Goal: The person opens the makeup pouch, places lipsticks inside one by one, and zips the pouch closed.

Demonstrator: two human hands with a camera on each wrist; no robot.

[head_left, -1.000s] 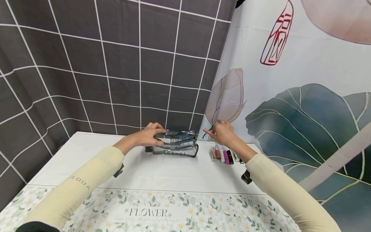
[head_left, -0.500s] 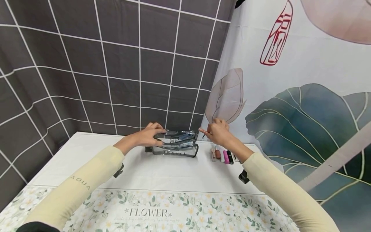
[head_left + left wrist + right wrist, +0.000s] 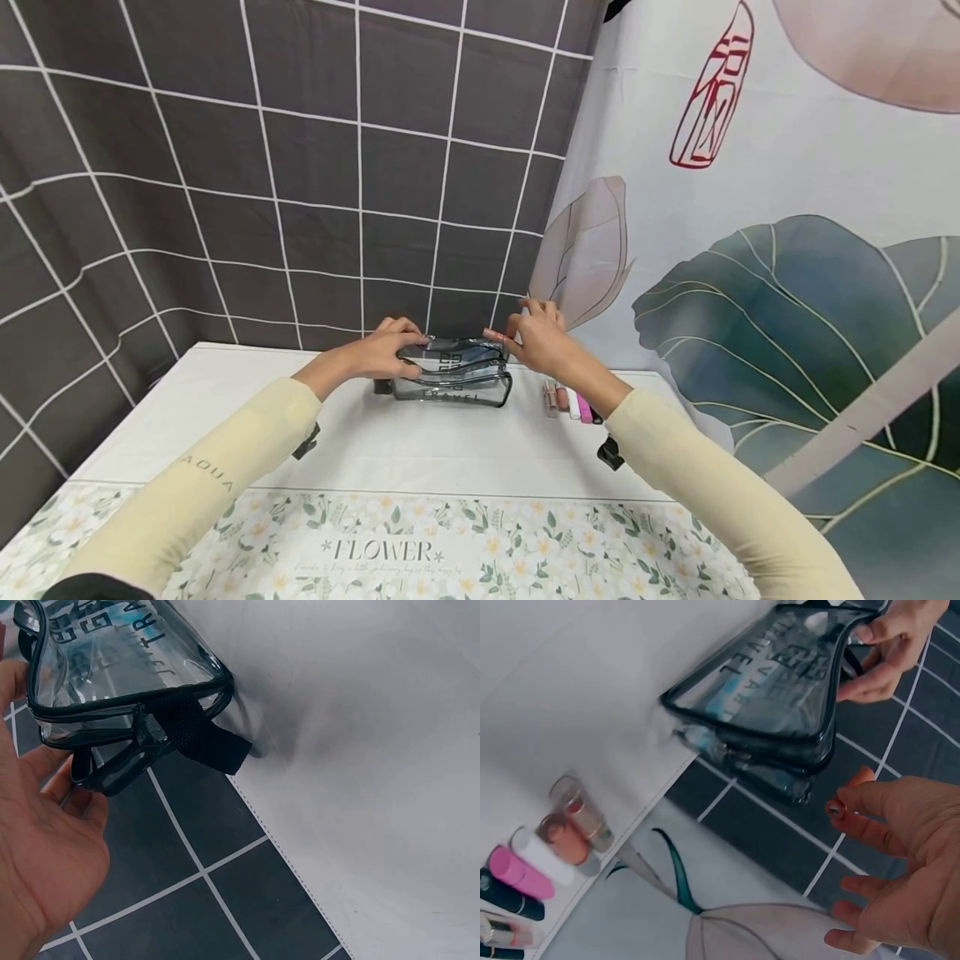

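A clear travel pouch (image 3: 459, 390) with black trim and lettering stands on the white table; its opening faces up. My left hand (image 3: 384, 350) grips the pouch's upper left edge, and in the left wrist view the fingers (image 3: 60, 780) curl behind it near the black strap (image 3: 217, 748). Between thumb and finger of my right hand (image 3: 546, 340) is an orange-brown lipstick (image 3: 851, 795), held over the pouch's right end in the head view. Something light blue (image 3: 731, 694) shows through the clear wall of the pouch.
A row of several lipsticks lies right of the pouch, among them a pink one (image 3: 521, 874), a white one (image 3: 544, 855) and a black one (image 3: 508, 895). Behind the table hangs a dark grid cloth (image 3: 405, 242). A flowered mat (image 3: 390, 521) covers the front.
My right hand has moved left with the lipstick, from above the lipstick row to the pouch's right end. My left hand and the pouch have stayed in place.
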